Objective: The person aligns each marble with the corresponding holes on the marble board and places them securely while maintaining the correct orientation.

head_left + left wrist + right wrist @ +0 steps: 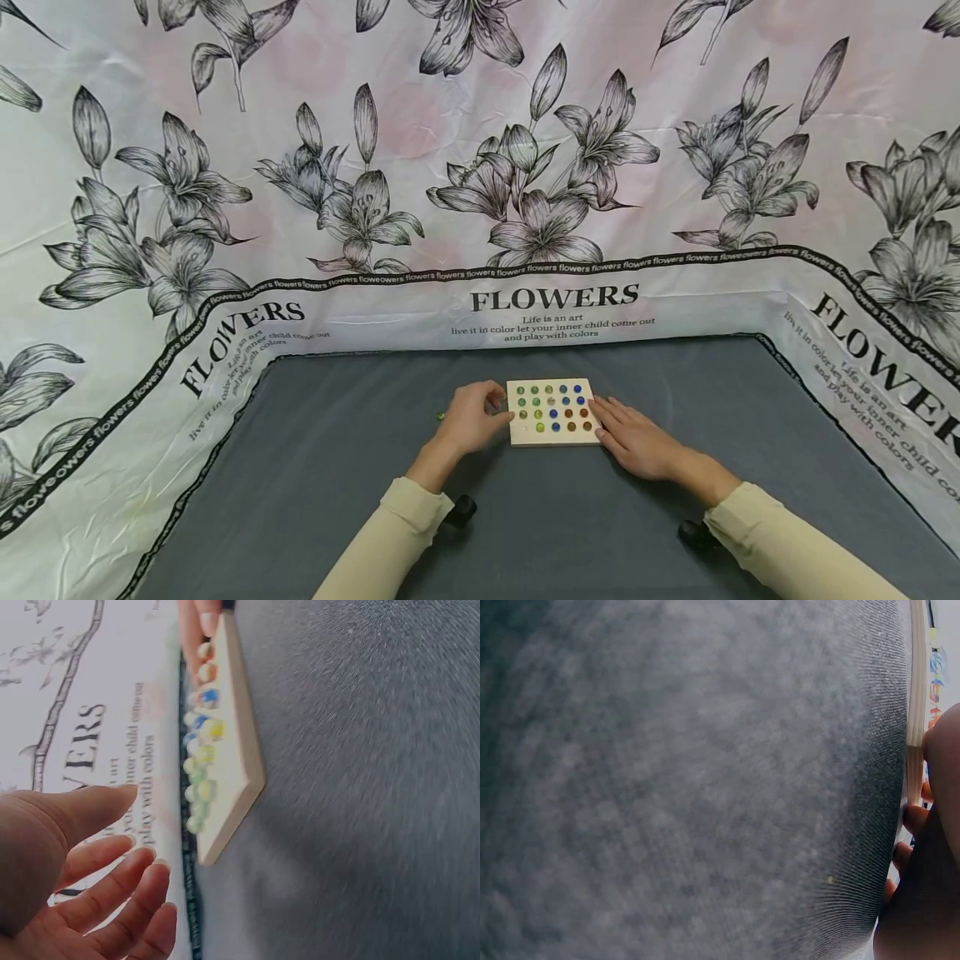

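A pale wooden board lies on the grey cloth, carrying rows of small glass marbles in green, yellow, blue and reddish brown. In the near left corner its wood shows bare. My left hand is at the board's left edge; in the left wrist view the thumb and fingers are spread apart with nothing between them. My right hand rests against the board's right edge, fingers extended and touching it. In the right wrist view only part of that hand and the board's side show. A small green marble lies left of my left hand.
Grey cloth covers the surface around the board. Behind it and at the sides is white fabric printed with flowers and lettering. Black wrist devices sit under the left and right forearms.
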